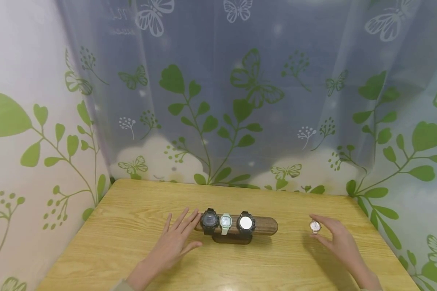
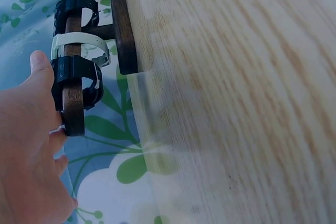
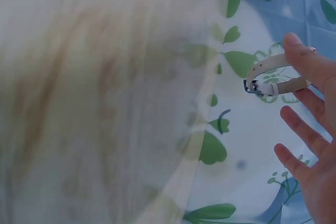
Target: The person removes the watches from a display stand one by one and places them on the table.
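Note:
A dark wooden watch stand [image 1: 267,226] with a rounded bar stands on the table. Along its bar sit a black watch [image 1: 209,220] at the left, a mint-green watch [image 1: 225,221] and a black watch with a bright white face [image 1: 245,223]. My left hand [image 1: 172,244] lies at the bar's left end, fingers extended and fingertips right at the wood. Off to the right of the stand, my right hand [image 1: 342,244] pinches a small light-strapped watch [image 1: 315,226] between thumb and index finger. Its strap [image 3: 269,65] is buckled into a loop in the right wrist view.
The wood-grain table [image 1: 131,202] carries the stand near its middle. A blue curtain [image 1: 211,101] with leaf and butterfly prints hangs behind the table's back edge, and similar printed cloth covers the left [image 1: 40,182] and right sides.

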Available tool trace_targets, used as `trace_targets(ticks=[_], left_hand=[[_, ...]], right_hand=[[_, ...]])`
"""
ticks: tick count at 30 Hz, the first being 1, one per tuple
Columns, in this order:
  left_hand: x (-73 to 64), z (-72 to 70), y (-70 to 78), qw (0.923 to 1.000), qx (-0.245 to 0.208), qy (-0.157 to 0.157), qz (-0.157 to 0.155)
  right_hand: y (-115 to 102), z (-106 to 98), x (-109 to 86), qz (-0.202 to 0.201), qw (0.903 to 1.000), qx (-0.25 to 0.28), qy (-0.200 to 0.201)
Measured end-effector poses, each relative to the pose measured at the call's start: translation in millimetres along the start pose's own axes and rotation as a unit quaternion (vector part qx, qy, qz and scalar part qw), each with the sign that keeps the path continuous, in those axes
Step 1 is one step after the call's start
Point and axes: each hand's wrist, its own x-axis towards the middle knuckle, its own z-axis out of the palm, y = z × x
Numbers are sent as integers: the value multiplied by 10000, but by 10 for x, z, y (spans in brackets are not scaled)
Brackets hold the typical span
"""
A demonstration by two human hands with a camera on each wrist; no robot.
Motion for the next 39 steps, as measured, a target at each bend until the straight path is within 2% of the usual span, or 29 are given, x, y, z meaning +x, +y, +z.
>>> trace_targets(ticks=[5, 8, 15, 19, 27, 39], left_hand=[[0, -8, -2, 10000, -33, -40, -7], [2, -12, -3, 10000, -27, -60, 7], [0, -18, -2, 10000, -57, -4, 50], [1, -15, 1, 9998, -167, 26, 61], [1, -6, -5, 9999, -151, -28, 33], [2, -26, 3, 9999, -128, -92, 1]], right_hand=[[92, 52, -52, -414, 9990, -137, -80], [118, 81, -67, -516, 9983, -152, -221], [85, 121, -72, -380, 9953, -78, -886], [52, 138, -55, -345, 9929, -84, -1137], [8, 155, -22, 11, 9850, -117, -1723], [-39, 164, 2, 64, 9767, -96, -2141]])
